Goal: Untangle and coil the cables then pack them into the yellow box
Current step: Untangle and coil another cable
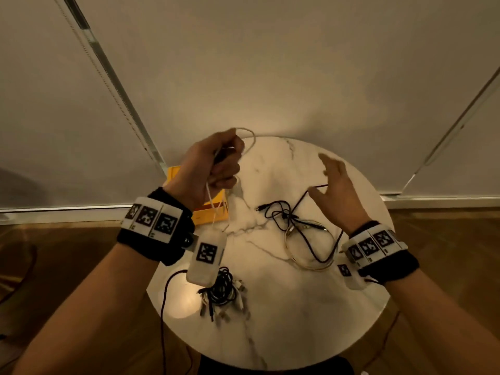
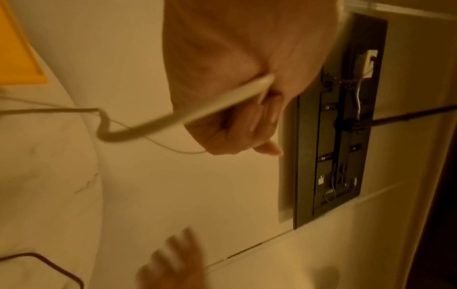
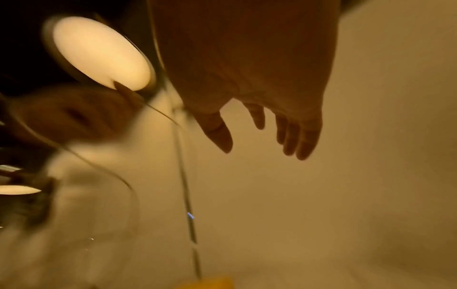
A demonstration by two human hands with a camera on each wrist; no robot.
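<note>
My left hand (image 1: pixel 216 166) is raised above the table's far left and grips a white cable (image 1: pixel 250 140) in its curled fingers (image 2: pixel 247 125); a loop arcs above the fist and loose strands hang down toward the yellow box (image 1: pixel 211 212). The same white cable (image 2: pixel 197 113) runs out of the fist in the left wrist view. My right hand (image 1: pixel 334 182) hovers over the table with fingers (image 3: pixel 294 136) spread and holds nothing. Below it lies a tangle of black cable (image 1: pixel 286 215) and a pale coil (image 1: pixel 305 253).
The round marble table (image 1: pixel 270 320) carries a bundle of black and white cables (image 1: pixel 221 293) near its front. A thin dark cord (image 1: pixel 165 299) hangs off its left edge. Wooden floor surrounds the table; a white wall stands behind.
</note>
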